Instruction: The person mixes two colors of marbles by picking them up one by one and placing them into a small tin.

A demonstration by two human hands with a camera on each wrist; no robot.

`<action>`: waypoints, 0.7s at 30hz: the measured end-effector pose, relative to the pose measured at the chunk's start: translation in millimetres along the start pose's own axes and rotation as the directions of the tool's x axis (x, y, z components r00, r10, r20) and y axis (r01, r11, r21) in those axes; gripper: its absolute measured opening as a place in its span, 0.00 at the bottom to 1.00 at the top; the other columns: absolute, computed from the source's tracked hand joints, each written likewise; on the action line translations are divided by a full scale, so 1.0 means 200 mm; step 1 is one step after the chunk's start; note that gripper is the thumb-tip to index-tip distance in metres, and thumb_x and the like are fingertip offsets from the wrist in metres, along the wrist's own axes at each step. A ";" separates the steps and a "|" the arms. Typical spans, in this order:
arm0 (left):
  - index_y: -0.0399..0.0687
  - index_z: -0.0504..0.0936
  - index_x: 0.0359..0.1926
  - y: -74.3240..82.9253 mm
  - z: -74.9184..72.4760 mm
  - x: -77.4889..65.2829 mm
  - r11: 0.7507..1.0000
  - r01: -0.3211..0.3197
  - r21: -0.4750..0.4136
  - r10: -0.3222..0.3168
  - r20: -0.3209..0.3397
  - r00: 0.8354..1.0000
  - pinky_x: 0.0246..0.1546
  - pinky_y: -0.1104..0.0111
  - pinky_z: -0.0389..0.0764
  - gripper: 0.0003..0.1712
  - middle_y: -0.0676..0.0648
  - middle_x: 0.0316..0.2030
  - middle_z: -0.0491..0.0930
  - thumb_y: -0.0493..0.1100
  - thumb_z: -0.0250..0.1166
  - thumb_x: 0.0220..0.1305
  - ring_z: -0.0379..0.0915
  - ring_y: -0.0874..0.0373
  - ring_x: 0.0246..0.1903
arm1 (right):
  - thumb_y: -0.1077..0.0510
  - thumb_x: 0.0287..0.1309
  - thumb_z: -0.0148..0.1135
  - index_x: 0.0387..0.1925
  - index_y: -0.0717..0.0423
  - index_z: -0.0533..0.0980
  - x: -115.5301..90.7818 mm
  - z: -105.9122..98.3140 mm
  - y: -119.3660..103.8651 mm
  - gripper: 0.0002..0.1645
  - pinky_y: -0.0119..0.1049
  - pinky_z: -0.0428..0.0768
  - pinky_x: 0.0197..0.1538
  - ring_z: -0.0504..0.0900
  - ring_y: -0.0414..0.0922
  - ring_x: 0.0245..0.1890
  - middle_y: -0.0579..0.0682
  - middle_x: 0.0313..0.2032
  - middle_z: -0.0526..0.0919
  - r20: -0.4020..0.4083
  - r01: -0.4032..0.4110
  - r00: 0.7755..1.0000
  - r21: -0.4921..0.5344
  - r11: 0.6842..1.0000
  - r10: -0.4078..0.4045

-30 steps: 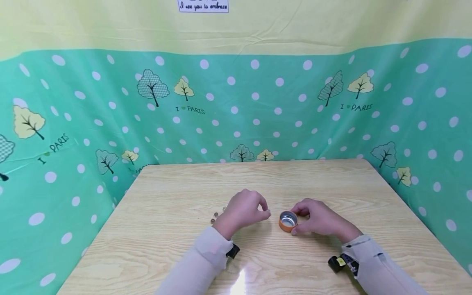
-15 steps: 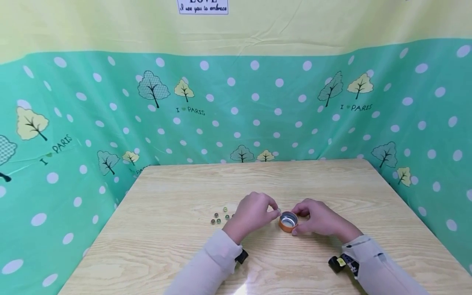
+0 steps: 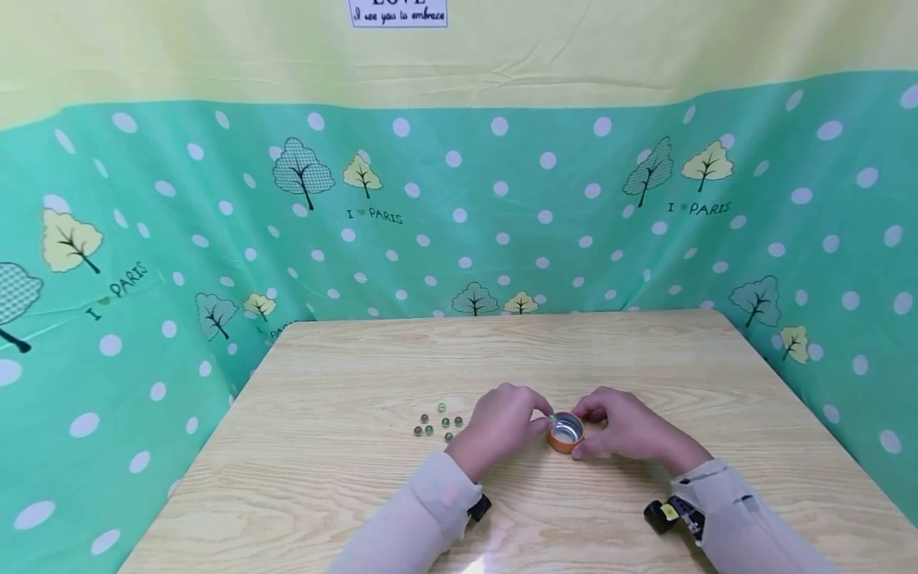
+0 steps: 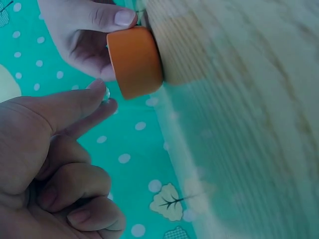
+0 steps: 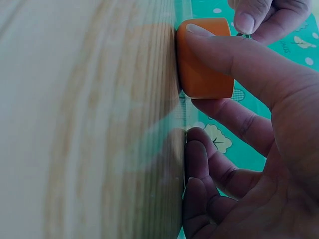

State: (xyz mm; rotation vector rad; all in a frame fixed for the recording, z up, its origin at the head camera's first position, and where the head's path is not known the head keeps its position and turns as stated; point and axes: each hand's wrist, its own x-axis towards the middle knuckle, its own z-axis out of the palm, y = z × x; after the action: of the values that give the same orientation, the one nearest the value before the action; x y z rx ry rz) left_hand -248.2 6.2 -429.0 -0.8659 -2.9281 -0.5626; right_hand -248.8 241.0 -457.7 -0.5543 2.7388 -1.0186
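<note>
A small orange cup [image 3: 566, 434] with a shiny metal inside stands upright on the wooden table. My right hand [image 3: 625, 426] grips its side, thumb [image 5: 219, 47] on the near wall and a finger on the far one. Between thumb and index finger my left hand [image 3: 505, 422] pinches a small clear glass marble [image 4: 107, 93] at the cup's rim. The other left fingers are curled into the palm, as the left wrist view shows. Left of that hand, several green and brown marbles [image 3: 429, 430] lie loosely grouped on the table.
The light wooden table [image 3: 344, 494] reaches back to a green dotted cloth [image 3: 402, 263] that hangs behind it and along both sides. A black wrist camera [image 3: 660, 516] is strapped under the right sleeve.
My left hand has moved right with the marble, from beside the cup to its rim, uncovering more of the marbles on the table. My right hand keeps its hold on the cup.
</note>
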 end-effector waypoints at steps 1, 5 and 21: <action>0.59 0.92 0.44 0.00 0.00 0.00 1.000 -0.001 -0.003 0.001 0.002 1.000 0.41 0.70 0.83 0.08 0.58 0.44 0.90 0.51 0.72 0.67 0.85 0.64 0.45 | 0.42 0.40 0.86 0.43 0.43 0.85 0.00 0.00 0.00 0.27 0.53 0.78 0.57 0.81 0.43 0.47 0.40 0.41 0.83 0.000 0.000 1.000 0.000 1.000 0.000; 0.60 0.92 0.44 0.00 0.01 0.00 1.000 -0.012 0.000 0.012 0.007 1.000 0.39 0.72 0.82 0.07 0.58 0.43 0.90 0.50 0.73 0.66 0.85 0.65 0.43 | 0.42 0.40 0.86 0.43 0.42 0.85 0.00 0.00 0.00 0.26 0.53 0.78 0.57 0.80 0.43 0.47 0.40 0.41 0.83 -0.003 -0.001 1.000 0.001 1.000 0.001; 0.64 0.92 0.45 0.00 0.04 0.01 0.999 -0.019 0.030 0.018 0.028 0.999 0.36 0.72 0.81 0.09 0.61 0.43 0.89 0.54 0.73 0.65 0.84 0.67 0.43 | 0.42 0.41 0.86 0.42 0.41 0.85 0.00 0.00 -0.01 0.25 0.52 0.77 0.56 0.80 0.43 0.47 0.39 0.41 0.83 -0.002 -0.007 1.000 -0.012 1.000 0.007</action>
State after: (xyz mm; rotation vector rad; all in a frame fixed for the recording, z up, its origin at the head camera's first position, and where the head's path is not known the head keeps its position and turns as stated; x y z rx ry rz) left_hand -248.7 10.7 -436.1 -0.9031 -2.9421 -0.5077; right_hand -248.3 239.4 -457.3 -0.5459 2.7484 -1.0028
